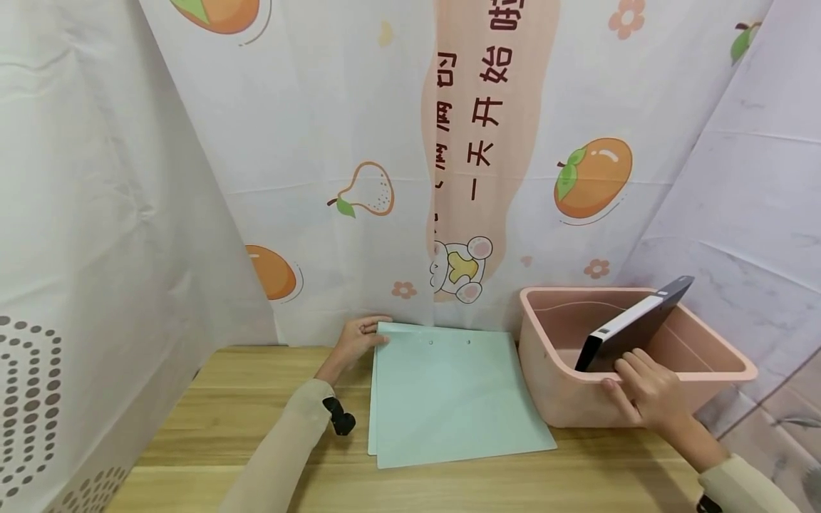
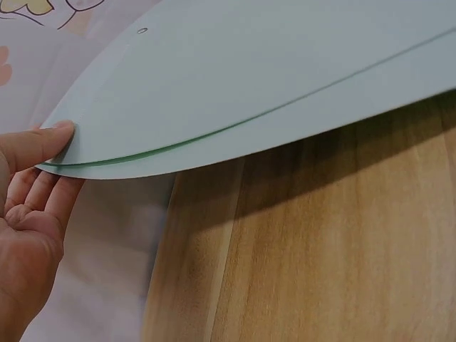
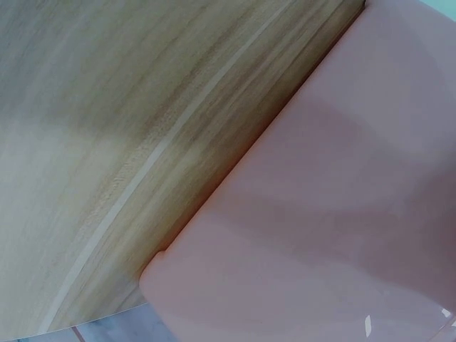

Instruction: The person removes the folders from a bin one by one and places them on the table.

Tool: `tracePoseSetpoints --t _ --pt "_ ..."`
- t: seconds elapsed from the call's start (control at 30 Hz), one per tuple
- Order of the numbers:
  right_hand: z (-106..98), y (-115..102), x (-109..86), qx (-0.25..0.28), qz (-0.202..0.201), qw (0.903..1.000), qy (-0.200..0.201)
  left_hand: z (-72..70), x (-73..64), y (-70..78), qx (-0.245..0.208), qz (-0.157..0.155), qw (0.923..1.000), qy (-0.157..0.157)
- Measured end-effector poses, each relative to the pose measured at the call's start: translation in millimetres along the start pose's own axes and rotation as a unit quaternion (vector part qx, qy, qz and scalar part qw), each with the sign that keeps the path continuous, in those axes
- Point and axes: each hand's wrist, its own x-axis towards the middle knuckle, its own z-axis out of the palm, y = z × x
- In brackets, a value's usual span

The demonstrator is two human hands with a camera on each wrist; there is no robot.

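A wood-grained table (image 1: pixel 212 413) stands against a white back curtain (image 1: pixel 314 107) printed with orange fruit, a pear outline, small flowers and a cartoon animal (image 1: pixel 458 269); a plain curtain (image 1: pixel 96 214) with brown dots low down hangs on the left, and a pale marbled sheet (image 1: pixel 757 192) on the right. A peach band (image 1: pixel 535 78) on the back curtain carries dark red Chinese characters turned sideways, of which 一天开始啦 can be read; the column beside it is partly lost in a fold. The pale green folder (image 1: pixel 455 399), two covers slightly out of line with two small holes near the far edge, lies on the table just beside the pink bin (image 1: pixel 564 402). The left hand (image 1: pixel 355 343) pinches its far left corner, thumb on top and fingers beneath, so nearly all of the folder spreads to the right of the grip and towards the person. The right hand (image 1: pixel 651 395) grips the bin's near rim, thumb outside and fingers curled over; whether its fingertips touch the dark binder (image 1: pixel 635 340) is hard to tell. That binder leans inside the bin, white spine up, its top corner above the far right rim.
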Motion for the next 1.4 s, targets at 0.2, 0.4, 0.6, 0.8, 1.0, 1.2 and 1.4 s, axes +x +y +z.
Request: tracePoseSetpoints --t 0.2,0.4,0.6,0.8,1.0,1.2,1.4 --pt "2 0 -0.1 0.001 0.002 1.0000 -0.001 -2.3 0.2 -4.6 0.000 -0.002 0.9999 0.013" --pt "1 -1 0.8 0.001 0.005 1.0000 0.007 -1.2 0.9 -10.2 -0.002 -0.010 0.9999 0.007" --pt "-1 -1 2.5 -0.001 0.002 0.9999 0.017 -0.8 2.4 -15.1 -0.009 -0.008 0.9999 0.002" --pt "0 -1 2.8 0.001 0.000 0.9999 0.015 -3.6 0.6 -20.8 0.003 -0.009 0.9999 -0.003" --pt "0 -1 1.3 0.003 0.002 0.9999 0.011 -5.2 -0.6 -23.4 0.015 -0.009 0.9998 -0.012" --pt "0 0 -0.9 0.000 0.006 1.0000 0.005 -6.8 -1.6 -23.7 0.021 -0.027 0.9993 -0.017" --pt "1 -1 -1.4 0.002 0.007 1.0000 0.004 -6.9 -4.5 -24.5 0.032 -0.036 0.9988 -0.010"
